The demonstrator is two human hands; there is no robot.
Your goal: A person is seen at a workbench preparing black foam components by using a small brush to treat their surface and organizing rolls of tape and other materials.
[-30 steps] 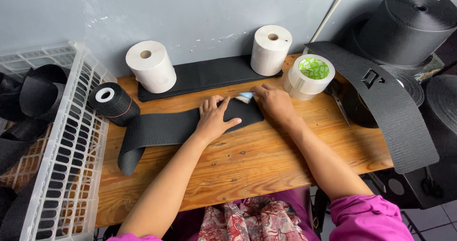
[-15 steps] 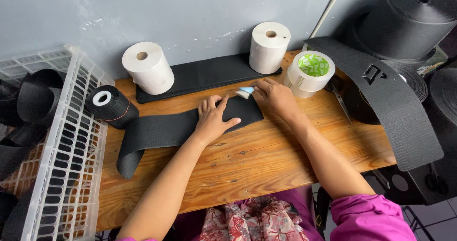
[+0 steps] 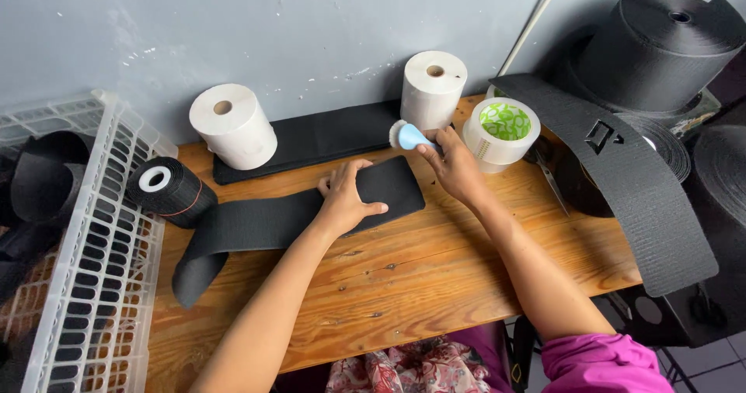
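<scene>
The left hand [image 3: 342, 199] presses flat (open-palmed) on a black elastic band strip [image 3: 272, 222] running left-right across the wooden surface [image 3: 435, 276]; the right hand [image 3: 454, 164] grips a small blue-handled tool [image 3: 408, 136].

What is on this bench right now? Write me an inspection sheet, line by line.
Surface: wooden table, knotty planks.
Job's things: black elastic strip lying flat; small blue-handled tool.
Clutter: two white paper rolls, tape roll, small black band roll, scissors.
Hands: left hand pressing the strip; right hand with a grip on the tool.
Cables: pale cord against the wall.
Surroundings: white plastic crate, large black webbing rolls.
</scene>
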